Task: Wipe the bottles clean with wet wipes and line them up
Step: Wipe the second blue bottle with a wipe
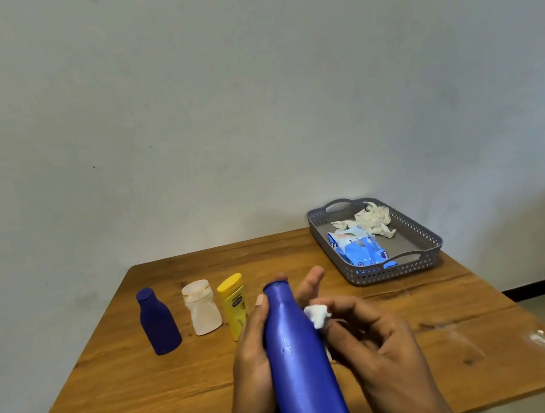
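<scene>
The left hand [254, 354] wrapped its grip around a tall, glossy blue bottle [298, 356], thumb lying along the near side and fingers curled round the far side, their tips showing past the neck. The bottle was held above the wooden counter [115, 387], tilted with its narrow neck pointing away from the person. The right hand [378, 340] pinched a small crumpled white wet wipe [317, 315] in a narrow grip and pressed it against the right side of the bottle, just below the neck. Behind and to the left, three bottles stood upright in a row on the counter: a dark blue plastic bottle [158, 321], a squat white plastic bottle [203, 307] and a yellow plastic bottle [233, 302], the last partly hidden by the left hand. At the far right of the counter sat a grey perforated plastic tray [407, 267] with handles; it held a blue pack of wet wipes [359, 247] and crumpled white used wipes [369, 220].
</scene>
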